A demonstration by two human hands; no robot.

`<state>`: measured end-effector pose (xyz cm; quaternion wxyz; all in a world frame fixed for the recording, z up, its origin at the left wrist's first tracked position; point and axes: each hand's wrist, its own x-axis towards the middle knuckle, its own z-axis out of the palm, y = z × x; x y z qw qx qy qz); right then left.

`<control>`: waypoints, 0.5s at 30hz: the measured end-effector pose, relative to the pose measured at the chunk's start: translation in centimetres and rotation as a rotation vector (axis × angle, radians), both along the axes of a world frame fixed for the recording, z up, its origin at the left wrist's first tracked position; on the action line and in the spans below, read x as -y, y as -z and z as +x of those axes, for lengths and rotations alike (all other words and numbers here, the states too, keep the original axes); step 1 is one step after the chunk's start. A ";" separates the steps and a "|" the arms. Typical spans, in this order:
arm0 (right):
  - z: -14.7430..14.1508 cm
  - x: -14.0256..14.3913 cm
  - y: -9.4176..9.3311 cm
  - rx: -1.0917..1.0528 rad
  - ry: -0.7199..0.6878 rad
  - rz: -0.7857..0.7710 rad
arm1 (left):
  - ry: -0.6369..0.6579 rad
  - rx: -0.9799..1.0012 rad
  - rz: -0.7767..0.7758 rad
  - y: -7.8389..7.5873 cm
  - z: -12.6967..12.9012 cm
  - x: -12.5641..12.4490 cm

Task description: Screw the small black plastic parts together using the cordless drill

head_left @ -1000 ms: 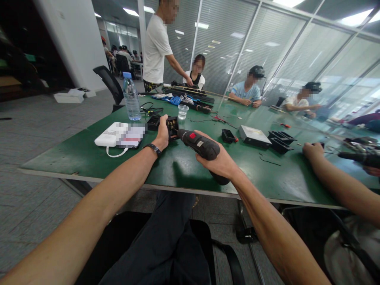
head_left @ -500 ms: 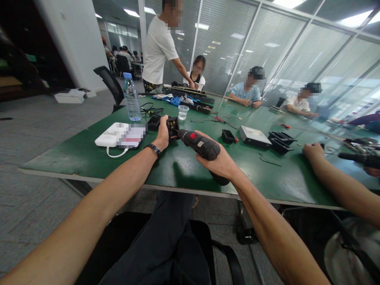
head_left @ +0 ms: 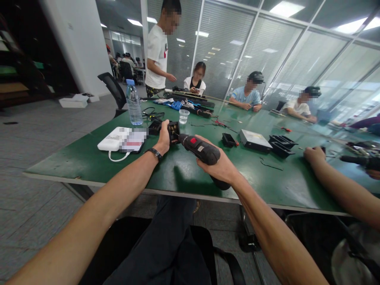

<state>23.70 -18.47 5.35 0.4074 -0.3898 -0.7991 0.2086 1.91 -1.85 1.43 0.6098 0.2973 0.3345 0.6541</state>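
On the drill [head_left: 210, 153] in the right hand [head_left: 223, 165]: a pale label [head_left: 200, 149], illegible.

We list: bottle [head_left: 134, 107] and cup [head_left: 184, 117] on table [head_left: 89, 164], bottle left; drill [head_left: 203, 150] before cup; box [head_left: 255, 141] right of drill.

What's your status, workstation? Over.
Left hand holds open black box. Right hand grips black power drill, aimed at box. Clear plastic cup beyond, not between.
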 end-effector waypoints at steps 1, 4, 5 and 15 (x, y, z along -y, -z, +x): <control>0.0 0.0 0.0 -0.004 -0.001 -0.004 | 0.000 0.001 -0.003 0.0 0.0 0.0; -0.1 0.0 0.0 -0.017 0.004 -0.020 | 0.008 0.011 0.001 -0.1 0.0 0.1; -0.1 0.0 0.1 -0.017 0.007 -0.024 | 0.012 0.014 0.003 -0.1 0.0 0.1; -0.1 0.1 0.1 -0.014 0.010 -0.034 | 0.014 0.004 0.029 0.2 -0.1 -0.2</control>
